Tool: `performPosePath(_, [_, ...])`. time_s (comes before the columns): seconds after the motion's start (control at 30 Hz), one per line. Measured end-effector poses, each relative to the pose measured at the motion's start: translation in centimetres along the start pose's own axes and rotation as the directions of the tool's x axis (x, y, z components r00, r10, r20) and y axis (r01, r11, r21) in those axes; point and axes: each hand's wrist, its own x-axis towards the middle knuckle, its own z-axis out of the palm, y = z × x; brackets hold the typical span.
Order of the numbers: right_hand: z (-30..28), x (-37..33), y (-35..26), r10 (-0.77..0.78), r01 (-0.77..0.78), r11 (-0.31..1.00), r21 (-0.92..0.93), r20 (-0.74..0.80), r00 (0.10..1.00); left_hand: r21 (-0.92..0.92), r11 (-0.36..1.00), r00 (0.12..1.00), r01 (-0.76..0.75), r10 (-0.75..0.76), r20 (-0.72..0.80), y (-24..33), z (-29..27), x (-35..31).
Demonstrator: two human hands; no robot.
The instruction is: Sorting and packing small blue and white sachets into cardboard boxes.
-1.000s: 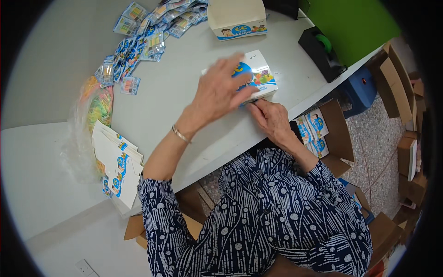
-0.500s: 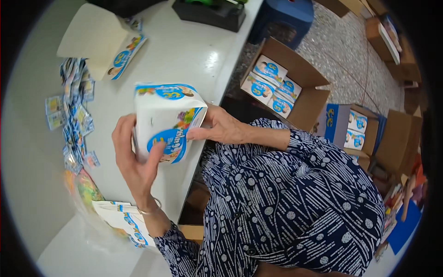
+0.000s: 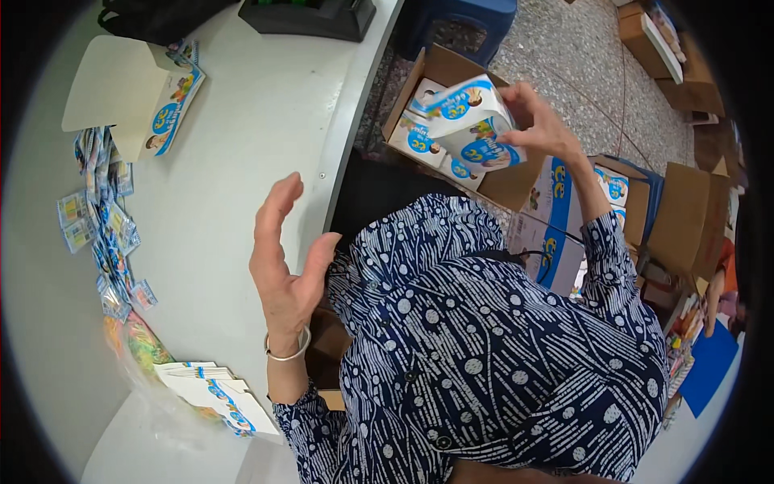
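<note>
My right hand [image 3: 542, 121] grips a white and blue printed carton [image 3: 470, 125] by its right end. The carton is tilted above an open cardboard box [image 3: 516, 179], where several like cartons [image 3: 421, 139] lie packed. My left hand [image 3: 286, 254] is raised over the table's near edge, thumb and fingers apart, with nothing in it. An opened, unfolded carton [image 3: 121, 85] lies at the table's far left. Beside it runs a strip of small printed sachets [image 3: 103, 218]. Flat, folded cartons [image 3: 218, 395] are stacked at the lower left.
A black tape dispenser [image 3: 310, 18] stands at the table's far edge. A blue stool [image 3: 463, 28] is on the speckled floor beyond the open box. More boxes [image 3: 564, 194] stand at the right. Another person's arm [image 3: 714, 302] shows at the far right.
The carton has left the table and moved right, now in my right hand alone above the box. My left hand has let go of it.
</note>
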Motion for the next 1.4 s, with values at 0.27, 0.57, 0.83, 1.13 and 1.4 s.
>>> performPosePath(0.27, [-1.0, 2.5, 13.9, 0.423, -0.270, 0.809, -0.523, 0.198, 0.884, 0.082, 0.994, 0.973, 0.072, -0.088, 0.215, 0.9, 1.0, -0.3])
performPosePath(0.57, [2.0, 6.5, 18.5, 0.783, -0.675, 0.620, -0.401, 0.368, 0.500, 0.169, 0.965, 0.914, 0.200, -0.246, 0.322, 0.9, 0.5, -0.2])
performPosePath(0.83, [2.1, 3.9, 26.3, 0.594, -0.321, 0.784, -0.532, 0.490, 0.638, 0.102, 0.980, 0.929, 0.173, -0.196, 0.313, -0.6, 1.6, 1.4])
performPosePath(1.13, [7.2, 4.0, 28.1, 0.545, -0.144, 0.472, -0.870, 0.159, 0.823, 0.315, 0.949, 0.961, 0.006, -0.093, 0.262, -0.2, -3.2, 2.8])
performPosePath(1.4, [6.6, 4.0, 16.4, 0.164, 0.279, 0.535, -0.798, 0.422, 0.891, 0.756, 0.654, 0.896, -0.017, 0.345, -0.279, -6.6, -13.7, 15.4])
